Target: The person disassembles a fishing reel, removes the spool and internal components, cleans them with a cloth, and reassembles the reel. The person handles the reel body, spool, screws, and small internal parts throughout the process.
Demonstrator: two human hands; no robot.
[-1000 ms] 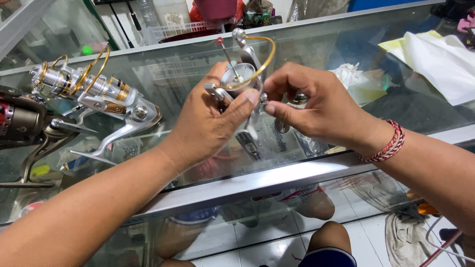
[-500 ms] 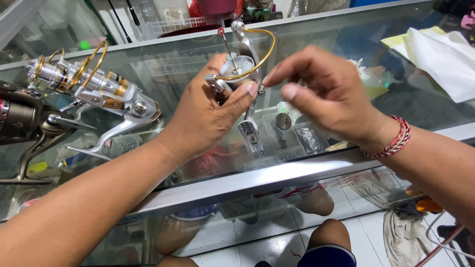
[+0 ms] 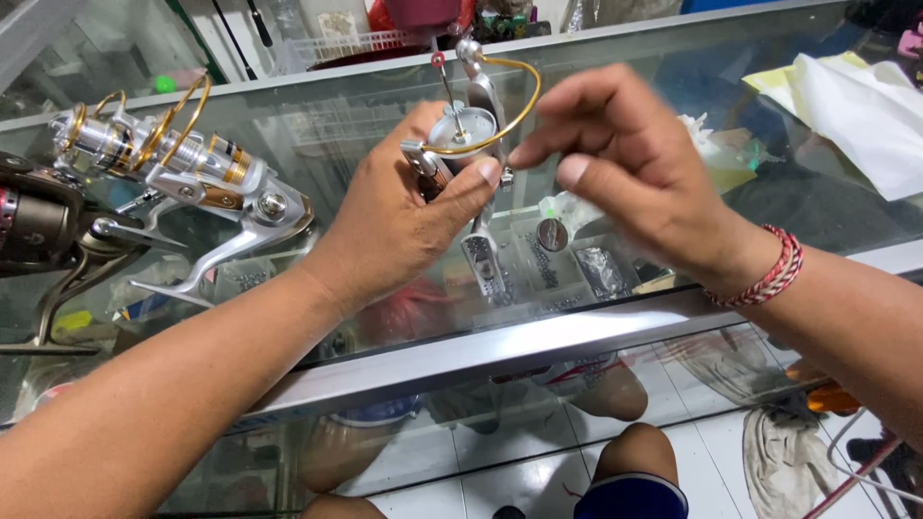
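My left hand [image 3: 399,226] grips a small silver spinning reel [image 3: 463,127] by its body and holds it upright above the glass counter. The reel's gold bail wire [image 3: 514,106] arcs over the top, and its foot [image 3: 481,264] points down below my thumb. My right hand [image 3: 639,168] hovers just right of the reel, blurred, with bent fingers. Its index fingertip is close to the bail, and I see nothing between the fingers. A red and white braided bracelet [image 3: 769,271] circles my right wrist.
A larger silver and gold spinning reel [image 3: 178,163] lies on the glass counter [image 3: 615,332] at the left, beside a dark reel [image 3: 38,226]. White and yellow sheets [image 3: 851,106] lie at the far right. Small parts show in trays under the glass [image 3: 577,255].
My right hand has let go of the reel's lower side and risen to the level of the bail. My left hand has kept its grip, and the reel is now more upright.
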